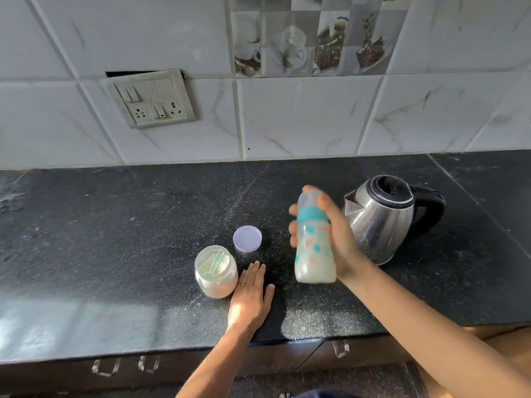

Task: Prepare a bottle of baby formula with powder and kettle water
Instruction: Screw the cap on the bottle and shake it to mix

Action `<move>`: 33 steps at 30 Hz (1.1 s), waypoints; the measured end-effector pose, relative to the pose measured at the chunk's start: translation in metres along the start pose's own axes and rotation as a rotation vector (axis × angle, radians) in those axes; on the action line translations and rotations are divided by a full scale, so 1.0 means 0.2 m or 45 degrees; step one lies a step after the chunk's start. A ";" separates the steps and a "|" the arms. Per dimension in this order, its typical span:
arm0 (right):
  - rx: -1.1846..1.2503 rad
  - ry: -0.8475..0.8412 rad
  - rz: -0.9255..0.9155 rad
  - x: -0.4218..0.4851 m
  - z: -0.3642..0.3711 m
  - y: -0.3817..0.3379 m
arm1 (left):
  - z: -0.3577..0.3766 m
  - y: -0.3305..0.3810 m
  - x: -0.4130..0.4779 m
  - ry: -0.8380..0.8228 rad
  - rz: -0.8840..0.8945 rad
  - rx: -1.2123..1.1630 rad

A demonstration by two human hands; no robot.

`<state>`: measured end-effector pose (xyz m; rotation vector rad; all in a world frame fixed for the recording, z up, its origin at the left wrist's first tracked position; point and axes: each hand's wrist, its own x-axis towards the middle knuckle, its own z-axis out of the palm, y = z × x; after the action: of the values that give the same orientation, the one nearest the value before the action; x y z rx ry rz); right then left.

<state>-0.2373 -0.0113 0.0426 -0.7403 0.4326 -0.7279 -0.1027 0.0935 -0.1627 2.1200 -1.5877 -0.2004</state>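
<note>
Bottle (314, 248) gripped aloft by right hand (340, 242) beside kettle (382, 222); left hand (250, 300) flat, fingers straight, near counter (115, 254) edge.

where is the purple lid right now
In the head view the purple lid lies flat on the black counter near the centre, just behind the open powder jar and left of the baby bottle that the right hand holds.
</note>
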 end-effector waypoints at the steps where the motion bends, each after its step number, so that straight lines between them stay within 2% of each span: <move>1: 0.135 0.094 0.001 0.03 0.00 -0.03 | 0.00 0.00 0.00 -0.006 -0.002 -0.007; 2: 0.233 0.184 -0.013 0.06 0.00 -0.05 | 0.00 0.00 0.00 -0.009 -0.002 -0.010; 4: 0.243 0.194 -0.012 0.07 -0.01 -0.05 | 0.00 0.01 -0.01 -0.009 -0.002 -0.011; 8: -0.163 -0.072 0.008 -0.06 0.02 0.09 | 0.00 0.01 0.00 0.010 0.004 -0.007; 9: -0.185 -0.072 -0.018 -0.05 0.03 0.07 | 0.00 0.01 0.00 0.015 0.002 -0.005; 12: 0.142 0.175 -0.026 0.05 0.05 -0.03 | -0.01 0.01 -0.01 0.001 -0.007 -0.017; 14: 0.256 0.263 -0.034 0.08 0.03 -0.07 | -0.01 0.01 -0.02 -0.019 -0.006 -0.013; 18: 0.035 0.132 0.062 -0.07 0.02 0.10 | 0.00 0.00 -0.01 -0.041 0.003 0.018; 20: -0.020 0.101 0.034 -0.09 -0.01 0.13 | 0.00 0.00 -0.01 -0.018 0.014 0.019; 24: 0.238 0.346 -0.071 0.05 -0.04 0.02 | -0.01 0.00 -0.01 -0.020 0.001 0.003; 25: 0.242 0.345 -0.078 0.05 -0.04 0.01 | 0.00 0.00 -0.01 -0.025 0.002 0.003; 29: -0.111 0.065 -0.052 -0.05 -0.02 0.14 | 0.01 -0.01 -0.01 -0.039 0.023 0.011; 30: -0.103 0.058 -0.067 -0.05 -0.02 0.13 | 0.01 -0.01 -0.01 -0.025 0.028 0.010; 33: 0.221 0.265 -0.045 0.03 -0.03 0.04 | 0.01 -0.01 0.00 -0.031 0.016 -0.011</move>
<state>-0.2334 -0.0150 0.0324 -0.5118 0.5383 -0.8686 -0.1006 0.0938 -0.1653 2.1077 -1.6108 -0.2291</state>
